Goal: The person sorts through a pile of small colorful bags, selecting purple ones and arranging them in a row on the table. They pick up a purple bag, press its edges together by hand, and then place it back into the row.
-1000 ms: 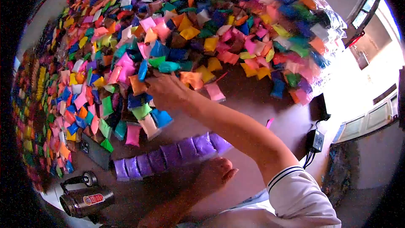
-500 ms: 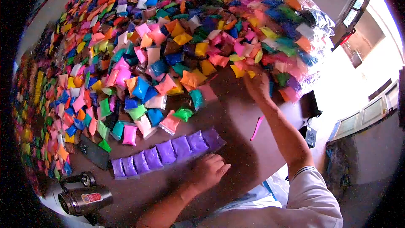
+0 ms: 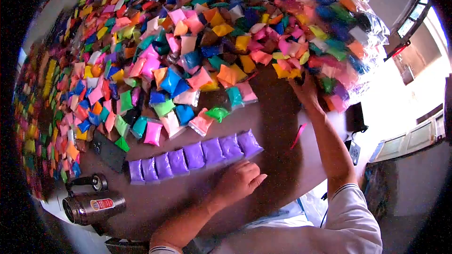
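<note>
A strip of joined purple packets [image 3: 194,155] lies on the brown table, stretching from left to right. Just below its right half rests my left hand [image 3: 241,181], fingers curled in and thumb sticking out, with nothing visible in it. My right hand [image 3: 306,90] reaches to the near edge of a big heap of colourful packets [image 3: 188,42]. Its fingertips are beside or under some yellow packets [image 3: 286,71]; the fingers are partly hidden and dark, so whether they grip anything does not show.
A pink strip [image 3: 298,135] lies on the table left of my right forearm. At the left are a dark flat box [image 3: 109,151] and a metal flask [image 3: 94,207] lying on its side, with a black-handled lid [image 3: 98,182] near it. Clear plastic-wrapped packets [image 3: 372,56] bulge at the right.
The view has shifted, so the heap and purple strip appear higher and further right. My right hand stays at the heap's edge by the yellow packets. My left hand remains below the strip.
</note>
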The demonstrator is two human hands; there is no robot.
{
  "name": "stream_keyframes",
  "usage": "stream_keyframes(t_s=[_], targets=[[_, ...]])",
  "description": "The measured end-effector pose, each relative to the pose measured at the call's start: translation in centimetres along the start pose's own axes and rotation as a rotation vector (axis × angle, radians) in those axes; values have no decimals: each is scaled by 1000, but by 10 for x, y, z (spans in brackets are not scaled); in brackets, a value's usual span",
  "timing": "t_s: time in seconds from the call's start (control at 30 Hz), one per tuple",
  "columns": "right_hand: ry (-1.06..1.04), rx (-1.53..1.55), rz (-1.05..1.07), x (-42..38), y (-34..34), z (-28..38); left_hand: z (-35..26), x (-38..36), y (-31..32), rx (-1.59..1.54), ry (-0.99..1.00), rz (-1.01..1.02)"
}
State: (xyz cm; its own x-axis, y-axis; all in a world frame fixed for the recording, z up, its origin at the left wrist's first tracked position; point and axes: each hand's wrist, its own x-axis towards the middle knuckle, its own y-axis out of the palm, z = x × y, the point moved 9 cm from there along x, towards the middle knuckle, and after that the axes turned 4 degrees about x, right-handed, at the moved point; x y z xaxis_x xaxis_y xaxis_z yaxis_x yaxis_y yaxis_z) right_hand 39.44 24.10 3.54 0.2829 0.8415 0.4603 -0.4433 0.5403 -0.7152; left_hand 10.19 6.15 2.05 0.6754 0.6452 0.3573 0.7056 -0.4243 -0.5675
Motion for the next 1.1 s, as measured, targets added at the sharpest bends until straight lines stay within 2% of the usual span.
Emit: stream_keyframes(t_s=[0.03,0.1,0.13,0.2,0.33,0.4,0.43,0.5,0.63,0.7,0.77,0.83,0.87,0.93,0.97,1.0,1.03,1.07,1.1], targets=[[-5,-1,2,3,0,10,-2,1,-2,-19,22,-19],[-33,395,110,6,7,32,0,0,2,-27,22,-23],[-34,388,103,9,11,30,3,-1,5,-30,19,-22],[92,158,37,12,19,14,3,-2,7,-25,35,-42],[109,207,-124,17,19,1,2,1,4,16,43,-17],[167,280,-283,29,22,-22,0,2,2,24,32,-3],[168,278,-282,32,10,-6,1,2,2,32,19,8],[167,767,-40,43,11,22,2,1,4,31,12,12],[186,912,-6,70,34,-19,5,0,9,56,24,44],[251,1027,-73,86,57,-40,5,0,8,25,15,49],[253,978,-71,100,71,-50,10,-3,10,-4,5,57],[70,973,-116,112,73,-40,16,-5,17,77,18,114],[72,976,-112,121,79,-40,19,-4,16,78,13,113],[347,1722,-40,137,117,-56,14,2,22,142,-25,347],[505,2090,2,136,140,-57,10,4,16,141,-36,352],[519,2095,2,132,143,-44,10,5,11,58,-110,360],[391,2042,64,133,131,-8,14,5,10,-24,-184,366],[263,1984,123,134,122,23,20,2,14,-24,-192,372],[272,1988,121,141,127,30,21,-1,17,-81,-132,339]])
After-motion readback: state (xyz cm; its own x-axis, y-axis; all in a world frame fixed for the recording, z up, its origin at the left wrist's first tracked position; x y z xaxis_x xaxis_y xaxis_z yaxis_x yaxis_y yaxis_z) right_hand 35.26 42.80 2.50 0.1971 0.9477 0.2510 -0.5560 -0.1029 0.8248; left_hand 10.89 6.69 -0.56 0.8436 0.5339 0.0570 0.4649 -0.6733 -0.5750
